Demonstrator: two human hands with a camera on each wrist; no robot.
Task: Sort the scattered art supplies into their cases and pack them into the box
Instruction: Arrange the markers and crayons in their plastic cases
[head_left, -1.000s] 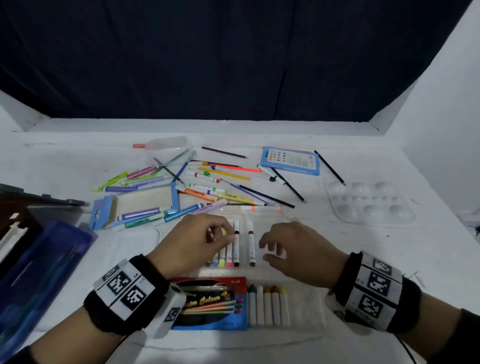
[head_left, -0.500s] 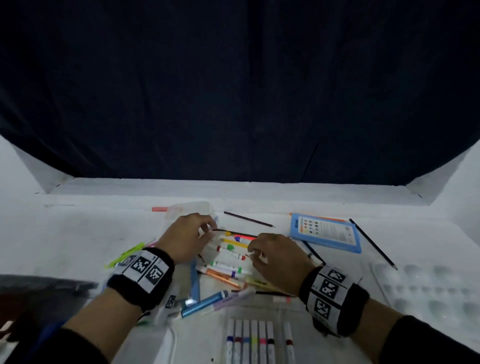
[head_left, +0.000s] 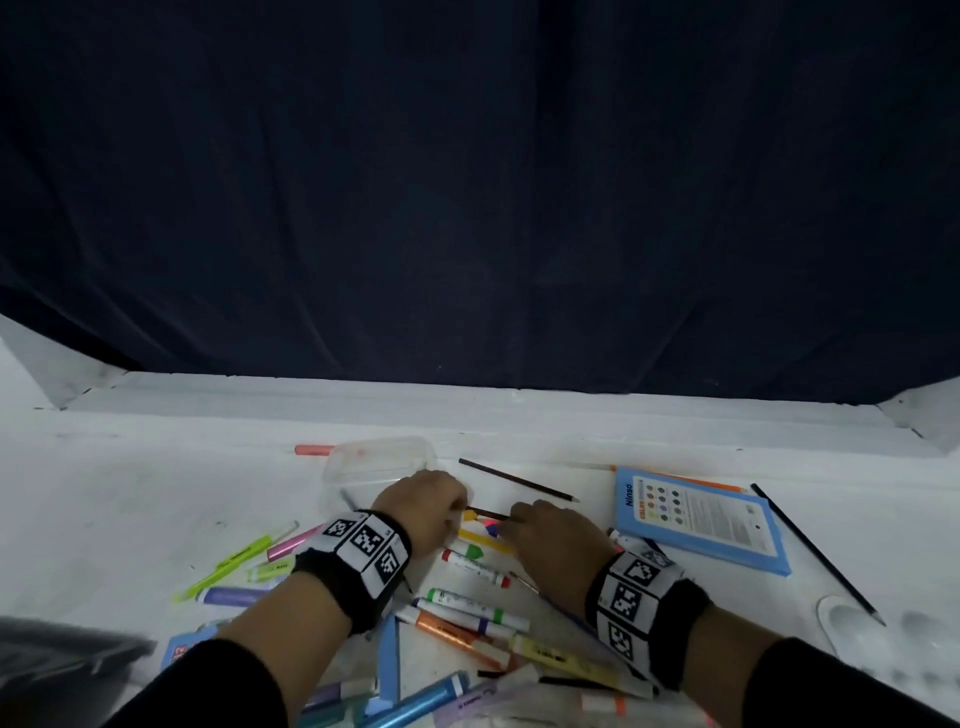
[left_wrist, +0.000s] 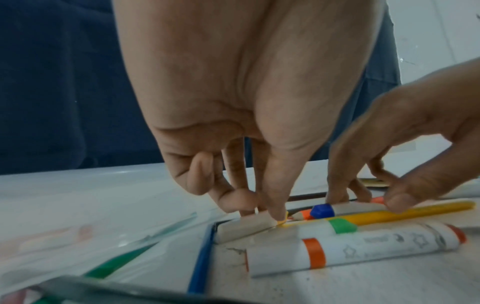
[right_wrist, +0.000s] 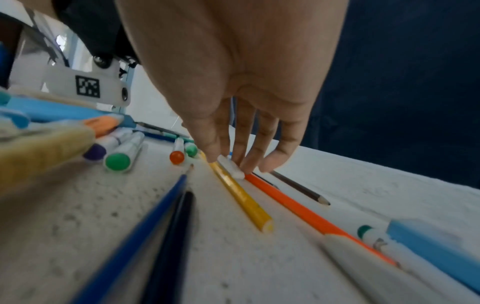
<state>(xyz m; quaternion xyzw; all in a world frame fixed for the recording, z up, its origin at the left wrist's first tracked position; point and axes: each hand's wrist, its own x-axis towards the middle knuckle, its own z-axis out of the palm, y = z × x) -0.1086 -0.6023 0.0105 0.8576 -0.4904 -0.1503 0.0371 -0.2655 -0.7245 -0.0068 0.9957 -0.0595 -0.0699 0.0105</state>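
Loose markers and pencils lie in a heap mid-table. My left hand (head_left: 457, 512) reaches into the heap's far side; in the left wrist view its thumb and fingers (left_wrist: 262, 214) pinch a white marker with a yellow cap (left_wrist: 244, 227) lying on the table. My right hand (head_left: 511, 525) is just to its right, and thumb and fingers (right_wrist: 231, 162) pinch a white marker with a blue cap (left_wrist: 337, 208) beside a yellow pencil (right_wrist: 241, 195) and an orange pencil (right_wrist: 298, 207). An empty clear plastic case (head_left: 379, 460) sits just beyond the left hand.
A blue colour card (head_left: 696, 519) lies to the right, with a black pencil (head_left: 815, 551) and a white palette (head_left: 852, 623) past it. A brown pencil (head_left: 519, 479) lies behind the hands. More markers (head_left: 467, 610) and highlighters (head_left: 228, 564) crowd the near side.
Both hands left the marker tray near me and reached forward into the loose heap. Their fingers have now come down onto two markers. The head view tilted upward.
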